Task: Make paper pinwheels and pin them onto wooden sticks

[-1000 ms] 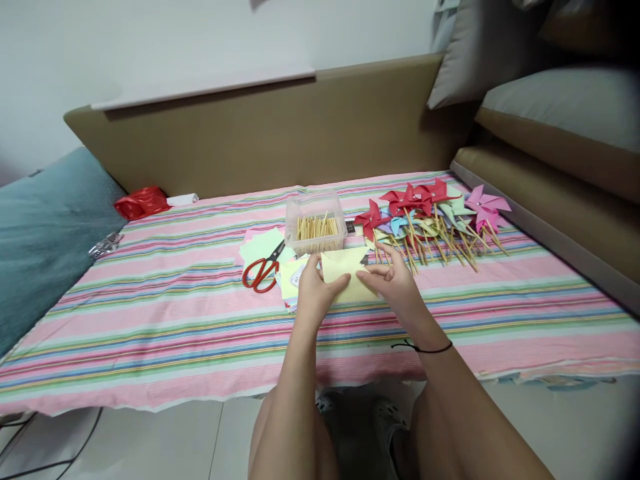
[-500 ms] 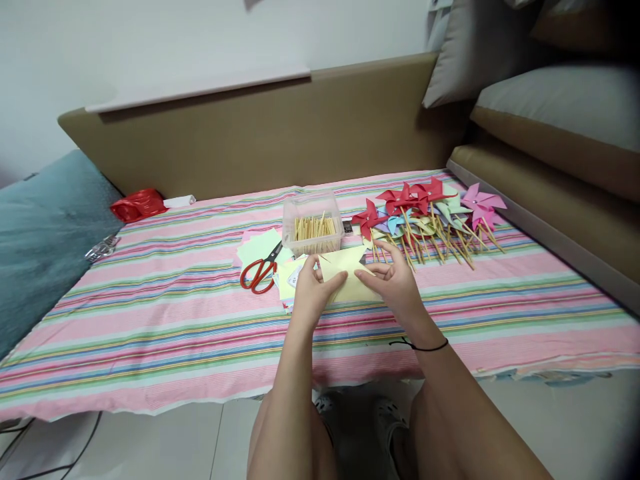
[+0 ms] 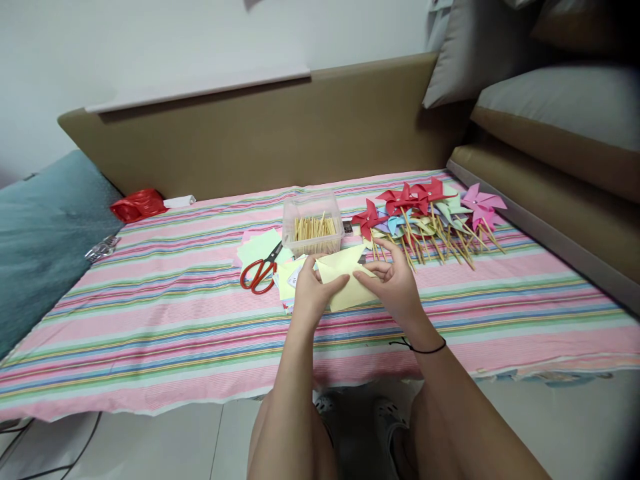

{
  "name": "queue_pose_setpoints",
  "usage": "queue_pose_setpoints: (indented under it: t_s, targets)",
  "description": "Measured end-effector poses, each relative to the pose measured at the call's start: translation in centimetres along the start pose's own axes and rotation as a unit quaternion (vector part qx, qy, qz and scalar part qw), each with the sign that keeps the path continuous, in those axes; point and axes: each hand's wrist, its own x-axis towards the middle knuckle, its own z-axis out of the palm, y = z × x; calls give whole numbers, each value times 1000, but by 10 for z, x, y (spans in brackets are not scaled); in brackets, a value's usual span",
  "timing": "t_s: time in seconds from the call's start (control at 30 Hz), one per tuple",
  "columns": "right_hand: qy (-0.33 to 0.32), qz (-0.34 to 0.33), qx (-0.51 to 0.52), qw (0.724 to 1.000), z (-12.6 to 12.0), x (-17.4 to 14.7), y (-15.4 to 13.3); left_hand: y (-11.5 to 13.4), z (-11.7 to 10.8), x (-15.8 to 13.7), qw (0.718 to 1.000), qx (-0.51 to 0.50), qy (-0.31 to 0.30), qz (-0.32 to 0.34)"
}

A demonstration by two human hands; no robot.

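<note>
Between my hands is a pale yellow sheet of paper (image 3: 350, 291), its upper part slit into flaps. My left hand (image 3: 312, 288) pinches its left side, thumb on top and fingers behind. On the right side, my right hand (image 3: 394, 279) grips it with thumb and fingers. Just left of my left hand lie scissors with red handles (image 3: 259, 275), beside a stack of pale green paper (image 3: 265, 247). Behind the paper stands a clear plastic box (image 3: 313, 230) of short wooden sticks (image 3: 315, 228). Finished-looking paper pinwheels (image 3: 430, 200) on sticks lie right of the box.
A striped cloth (image 3: 165, 320) covers the surface. At the back left are a red plastic bag (image 3: 139, 205), a white object (image 3: 179, 201) and a small clear packet (image 3: 103, 249). A teal cushion (image 3: 55, 227) borders the left; stacked cushions (image 3: 565, 107) border the right.
The yellow paper has tilted slightly, its lower edge now a little nearer me and its left corner shifted left. Both hands keep their hold with little movement.
</note>
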Motion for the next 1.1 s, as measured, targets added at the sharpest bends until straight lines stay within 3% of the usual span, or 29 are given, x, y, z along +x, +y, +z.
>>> queue_pose_setpoints:
  t_s: [0.23, 0.7, 0.93, 1.1]
  targets:
    - [-33, 10, -5, 999, 0, 1, 3, -2, -2, 1, 1000, 12, -1, 12]
    - [-24, 78, 39, 996, 0, 3, 3, 0, -2, 0, 1000, -24, -10, -11]
    - [-38, 105, 16, 994, -4, 4, 7, 8, -7, 2, 995, -85, 50, -6]
    - [-48, 126, 15, 991, -4, 4, 7, 10, -10, 2, 994, -102, 40, -21]
